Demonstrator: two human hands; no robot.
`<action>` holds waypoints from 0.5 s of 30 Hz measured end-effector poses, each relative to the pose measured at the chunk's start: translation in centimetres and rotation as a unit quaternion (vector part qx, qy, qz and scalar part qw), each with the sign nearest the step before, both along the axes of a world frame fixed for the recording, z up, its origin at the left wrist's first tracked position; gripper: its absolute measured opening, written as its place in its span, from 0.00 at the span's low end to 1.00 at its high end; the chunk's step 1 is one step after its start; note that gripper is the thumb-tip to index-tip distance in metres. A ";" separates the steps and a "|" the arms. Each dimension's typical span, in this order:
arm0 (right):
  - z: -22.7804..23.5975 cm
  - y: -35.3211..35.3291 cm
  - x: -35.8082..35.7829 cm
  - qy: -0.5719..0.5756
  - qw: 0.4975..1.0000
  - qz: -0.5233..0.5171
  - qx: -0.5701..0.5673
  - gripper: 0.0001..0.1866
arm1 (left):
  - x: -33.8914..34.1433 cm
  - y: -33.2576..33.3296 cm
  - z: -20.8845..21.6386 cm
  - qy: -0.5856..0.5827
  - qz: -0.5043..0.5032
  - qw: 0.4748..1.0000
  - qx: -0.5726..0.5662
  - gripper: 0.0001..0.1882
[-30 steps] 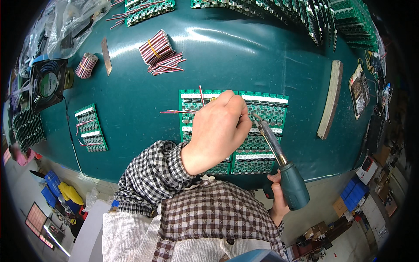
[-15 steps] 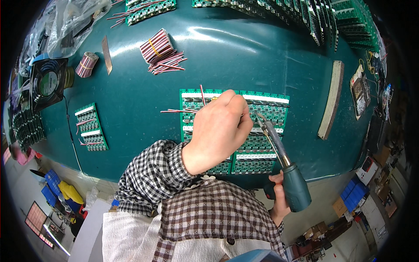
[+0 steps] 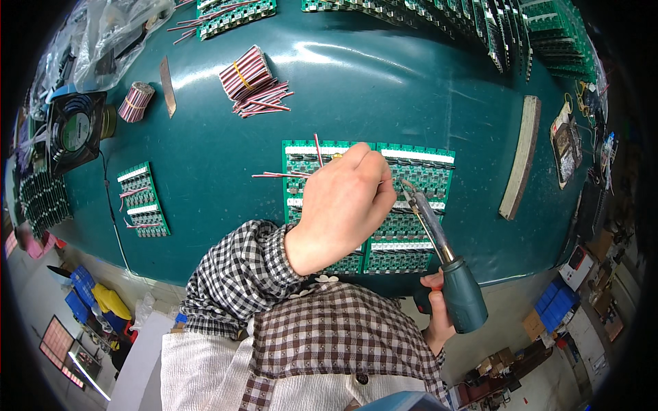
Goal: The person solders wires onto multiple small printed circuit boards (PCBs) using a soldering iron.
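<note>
My left hand (image 3: pixel 340 209) is over a panel of green circuit boards (image 3: pixel 411 257), its fingers closed in a pinch at the panel's middle. A thin red-and-white wire (image 3: pixel 277 175) runs under this hand toward the pinch, where the fingers hide most of it. Another such wire (image 3: pixel 317 147) sticks up beyond the knuckles. My right hand (image 3: pixel 439 316) is wrapped round the dark green handle of a soldering iron (image 3: pixel 466 301). The iron's bent tip is at the boards, just right of my left fingertips; whether it touches is too small to tell.
Beyond the panel lie a banded wire bundle (image 3: pixel 245 74) and loose wires (image 3: pixel 264 101). At left are a smaller bundle (image 3: pixel 136 101), a metal strip (image 3: pixel 167 87), a fan (image 3: pixel 74 131) and a small board panel (image 3: pixel 143 200). A long bar (image 3: pixel 521 157) lies right; stacked boards (image 3: pixel 473 27) stand behind.
The soldering iron and my right hand have shifted very slightly left. My left hand stays pinched in nearly the same place.
</note>
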State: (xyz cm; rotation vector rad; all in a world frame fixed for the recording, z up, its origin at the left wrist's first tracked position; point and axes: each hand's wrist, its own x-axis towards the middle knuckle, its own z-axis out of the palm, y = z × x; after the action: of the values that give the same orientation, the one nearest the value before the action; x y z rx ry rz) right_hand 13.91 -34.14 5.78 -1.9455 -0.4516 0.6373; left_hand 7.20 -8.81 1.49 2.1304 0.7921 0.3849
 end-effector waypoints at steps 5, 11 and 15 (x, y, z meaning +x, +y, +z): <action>-0.3 -0.3 -0.1 0.005 1.000 -0.009 0.007 0.24 | 0.0 0.0 0.0 -0.006 0.005 1.000 -0.002 0.08; -0.2 -0.2 0.0 0.003 1.000 0.005 0.004 0.24 | 0.0 0.0 -0.2 -0.011 0.002 1.000 -0.010 0.08; -0.2 -0.3 0.0 -0.004 1.000 0.001 0.001 0.25 | 0.0 -0.2 -0.1 -0.008 0.008 1.000 -0.003 0.08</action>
State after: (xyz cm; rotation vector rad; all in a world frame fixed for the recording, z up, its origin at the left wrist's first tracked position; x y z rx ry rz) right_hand 13.89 -34.43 5.57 -1.9453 -0.4583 0.6305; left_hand 7.24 -8.97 1.43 2.1136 0.8001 0.4079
